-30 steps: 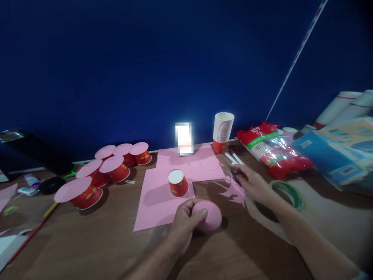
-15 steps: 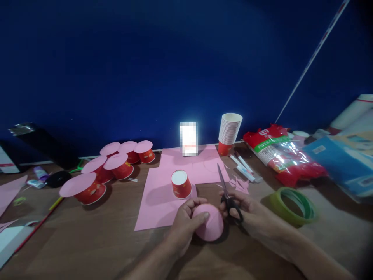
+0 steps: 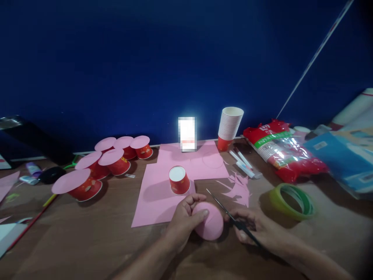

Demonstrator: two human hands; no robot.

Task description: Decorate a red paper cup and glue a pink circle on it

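Observation:
My left hand (image 3: 186, 216) is closed around a pink paper disc (image 3: 210, 225) held low over the wooden table (image 3: 87, 241). Just right of it, my right hand (image 3: 252, 229) grips black scissors (image 3: 230, 216), their blades pointing up and left beside the disc's edge. An upturned red paper cup (image 3: 178, 180) stands on a pink paper sheet (image 3: 154, 196) right behind my left hand. Pink paper scraps (image 3: 239, 187) lie behind my right hand.
Several red cups capped with pink discs (image 3: 96, 171) sit at the left. A stack of white cups (image 3: 229, 127), pens (image 3: 244, 163), a red cup package (image 3: 284, 149), a green tape roll (image 3: 293, 200) and blue folders (image 3: 346, 161) lie to the right.
My right hand picked the scissors up from beside the scraps and brought them to the disc; the blades have swung from upright to slanting left. My left hand kept its hold.

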